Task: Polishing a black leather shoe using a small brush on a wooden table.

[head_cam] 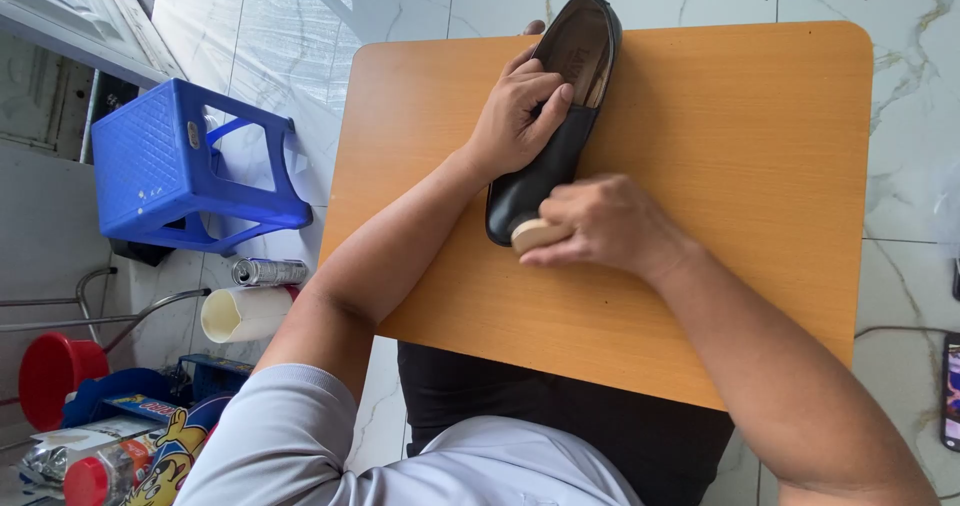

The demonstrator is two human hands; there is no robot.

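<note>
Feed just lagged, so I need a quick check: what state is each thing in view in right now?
Black shoe: lying on the table, opening up.
Left hand: gripping the shoe's side.
Right hand: holding a tan applicator against the toe.
Wooden table: bare apart from the shoe.
Blue stool: on its side on the floor.

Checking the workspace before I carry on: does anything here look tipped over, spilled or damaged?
On the floor left of the table, a metal can lies on its side beside a white cup, also tipped. No spill shows.
</note>
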